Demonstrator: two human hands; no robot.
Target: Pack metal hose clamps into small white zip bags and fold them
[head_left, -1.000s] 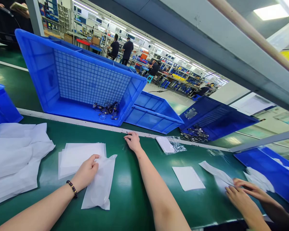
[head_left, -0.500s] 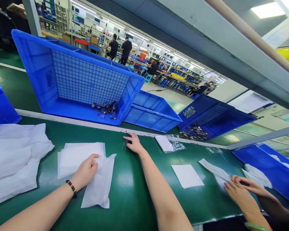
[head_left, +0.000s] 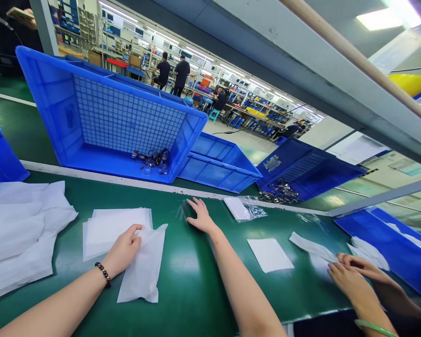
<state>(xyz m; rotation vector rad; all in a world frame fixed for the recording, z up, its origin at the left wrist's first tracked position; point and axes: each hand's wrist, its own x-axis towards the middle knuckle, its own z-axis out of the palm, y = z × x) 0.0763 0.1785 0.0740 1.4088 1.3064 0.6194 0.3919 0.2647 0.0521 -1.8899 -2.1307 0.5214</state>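
My left hand (head_left: pixel 124 249), with a dark bead bracelet at the wrist, is closed on the upper edge of a white translucent pouch (head_left: pixel 140 271). The pouch bulges a little near its lower end. Under and beside that hand lies a stack of flat white pouches (head_left: pixel 114 227). My right hand (head_left: pixel 200 216) hovers over or touches the green surface, fingers spread and empty. Just left of its fingertips is a small clear plastic piece (head_left: pixel 181 209), faint against the green. Filled-looking white pouches (head_left: pixel 24 229) are heaped at the far left.
A tilted blue crate (head_left: pixel 126 161) holds several metallic items (head_left: pixel 156 161); another blue crate (head_left: pixel 221 164) stands beside it. A dark blue bin (head_left: pixel 323 173) holds more metal pieces. A co-worker's hands (head_left: pixel 351 276) handle a white pouch at right, near a flat white stack (head_left: pixel 270 255) and clear bags (head_left: pixel 252 208).
My right hand has drawn slightly right and its fingers have spread wider, baring more of the clear plastic piece. My left hand keeps its hold on the pouch.
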